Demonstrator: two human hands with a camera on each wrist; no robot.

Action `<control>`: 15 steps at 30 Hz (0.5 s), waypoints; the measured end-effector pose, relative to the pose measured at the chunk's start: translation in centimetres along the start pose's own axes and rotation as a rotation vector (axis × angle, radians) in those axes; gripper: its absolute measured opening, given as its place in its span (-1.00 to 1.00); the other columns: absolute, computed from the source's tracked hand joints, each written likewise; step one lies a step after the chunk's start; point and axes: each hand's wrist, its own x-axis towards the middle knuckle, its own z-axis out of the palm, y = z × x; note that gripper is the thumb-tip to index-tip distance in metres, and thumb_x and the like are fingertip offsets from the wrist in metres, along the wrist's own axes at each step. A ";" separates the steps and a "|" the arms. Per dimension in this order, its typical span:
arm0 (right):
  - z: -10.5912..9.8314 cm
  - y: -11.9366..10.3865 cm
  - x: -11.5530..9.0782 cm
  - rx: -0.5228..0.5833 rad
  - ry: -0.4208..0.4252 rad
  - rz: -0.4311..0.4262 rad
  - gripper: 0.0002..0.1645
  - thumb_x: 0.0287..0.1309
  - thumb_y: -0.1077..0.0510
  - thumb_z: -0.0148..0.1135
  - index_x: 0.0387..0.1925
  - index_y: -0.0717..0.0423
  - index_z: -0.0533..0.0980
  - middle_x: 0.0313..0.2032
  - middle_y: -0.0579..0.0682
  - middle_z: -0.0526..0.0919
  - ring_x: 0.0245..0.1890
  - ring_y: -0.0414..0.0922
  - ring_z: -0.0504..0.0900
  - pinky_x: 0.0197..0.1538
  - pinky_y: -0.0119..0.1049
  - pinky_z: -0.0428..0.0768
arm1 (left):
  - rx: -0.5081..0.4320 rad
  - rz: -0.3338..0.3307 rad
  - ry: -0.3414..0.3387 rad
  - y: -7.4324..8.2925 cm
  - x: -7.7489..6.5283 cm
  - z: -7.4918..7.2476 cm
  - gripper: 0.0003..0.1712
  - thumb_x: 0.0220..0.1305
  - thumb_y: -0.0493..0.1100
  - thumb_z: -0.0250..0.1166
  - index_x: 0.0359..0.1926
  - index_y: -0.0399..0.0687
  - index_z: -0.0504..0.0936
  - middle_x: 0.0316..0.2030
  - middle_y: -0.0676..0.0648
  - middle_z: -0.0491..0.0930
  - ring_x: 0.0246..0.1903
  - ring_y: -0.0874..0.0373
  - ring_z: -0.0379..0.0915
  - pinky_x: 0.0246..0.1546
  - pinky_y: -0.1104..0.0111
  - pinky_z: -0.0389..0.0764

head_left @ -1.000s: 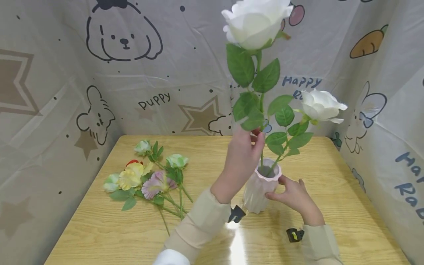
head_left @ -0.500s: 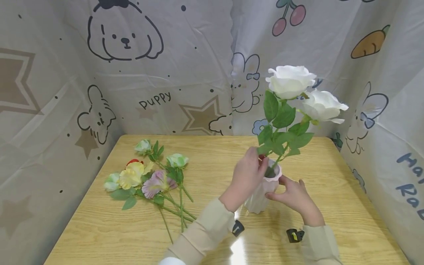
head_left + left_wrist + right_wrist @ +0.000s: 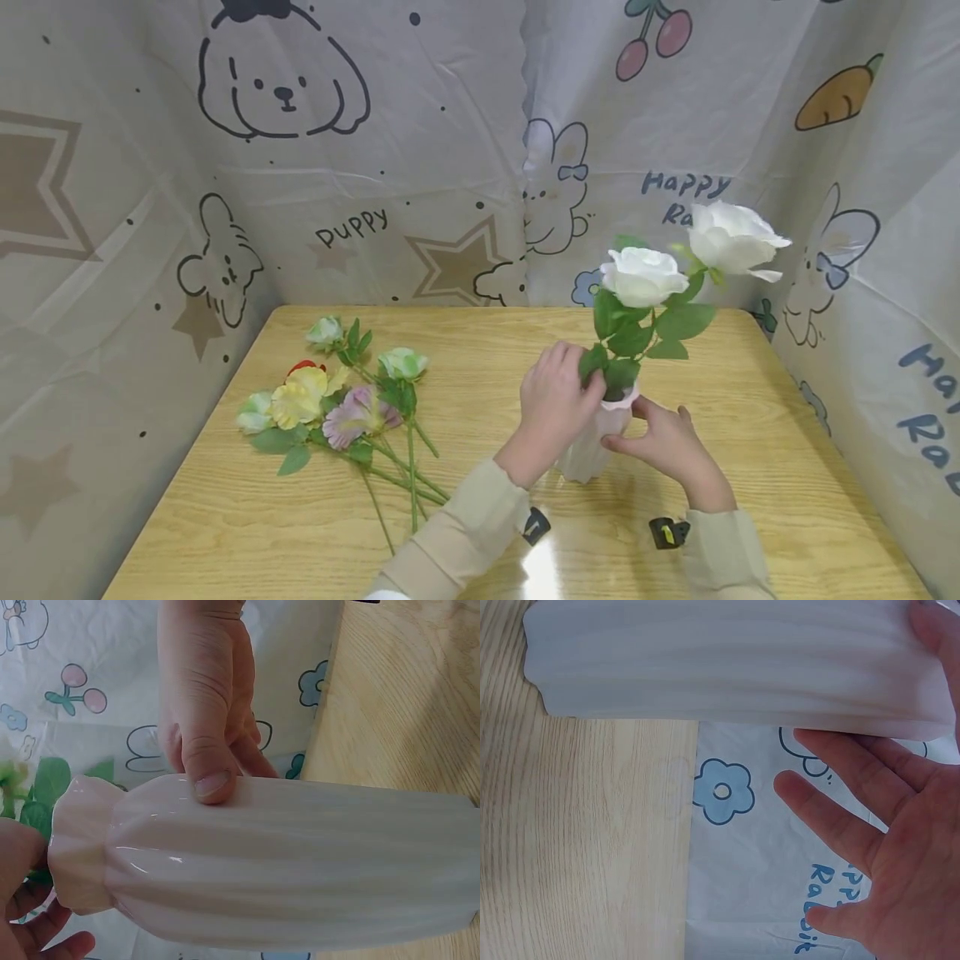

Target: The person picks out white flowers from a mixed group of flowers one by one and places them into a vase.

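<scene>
A pale pink fluted vase (image 3: 588, 446) stands on the wooden table. My right hand (image 3: 671, 450) holds its side near the top, thumb (image 3: 214, 784) on the near side and fingers (image 3: 855, 761) reaching to the far side. At the mouth, my left hand (image 3: 553, 408) grips the stem of a white rose (image 3: 643, 277) among its leaves; the fingertips are partly hidden there. This rose's stem goes down into the vase. A second white rose (image 3: 735, 237) also stands in the vase, higher and leaning right. The stem ends inside are out of sight.
At the left of the table (image 3: 225, 517) lies a loose pile of artificial flowers: a yellow flower (image 3: 298, 398), a purple flower (image 3: 356, 417) and pale green ones (image 3: 403, 363), stems pointing to the front. A printed cloth (image 3: 450, 125) walls the back and sides.
The left hand has brought the white rose down into the vase, its bloom dropping from high above to just below the second rose. My right hand has stayed on the vase.
</scene>
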 end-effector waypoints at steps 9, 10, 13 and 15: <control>0.1 0.1 0.1 -0.005 -0.014 0.014 -0.07 -0.13 -0.32 0.17 0.20 0.11 0.24 0.09 0.21 0.48 0.07 0.21 0.44 0.09 0.52 -0.14 | -0.046 -0.103 -0.121 -0.9 -0.4 -0.1 -0.50 0.07 0.16 0.06 -0.06 -0.05 0.45 -0.05 -0.01 0.49 -0.26 0.17 0.47 -0.38 0.44 0.47; 0.1 0.1 0.1 -0.003 -0.014 0.015 -0.07 -0.13 -0.32 0.17 0.20 0.12 0.24 0.09 0.21 0.48 0.06 0.21 0.44 0.09 0.52 -0.14 | -0.055 -0.120 -0.130 -1.0 -0.5 -0.1 -0.47 0.07 0.16 0.06 -0.03 -0.05 0.43 0.01 -0.03 0.45 -0.22 0.14 0.48 -0.38 0.42 0.47; 0.1 0.1 0.0 -0.002 -0.018 0.027 -0.05 -0.12 -0.33 0.14 0.21 0.15 0.21 0.10 0.23 0.47 0.07 0.21 0.44 0.11 0.51 -0.15 | -0.079 -0.155 -0.144 -1.6 -0.8 -0.4 -0.46 0.08 0.17 0.04 0.01 -0.02 0.39 0.14 -0.04 0.34 -0.14 0.10 0.47 -0.42 0.41 0.44; 0.2 -0.1 -0.2 0.003 -0.028 0.039 -0.03 -0.09 -0.34 0.11 0.22 0.20 0.18 0.12 0.26 0.44 0.09 0.24 0.41 0.11 0.52 -0.16 | -0.078 -0.143 -0.135 -2.1 -1.1 -0.7 -0.50 0.11 0.17 0.04 -0.02 -0.02 0.40 0.15 -0.06 0.34 -0.14 0.08 0.48 -0.44 0.41 0.44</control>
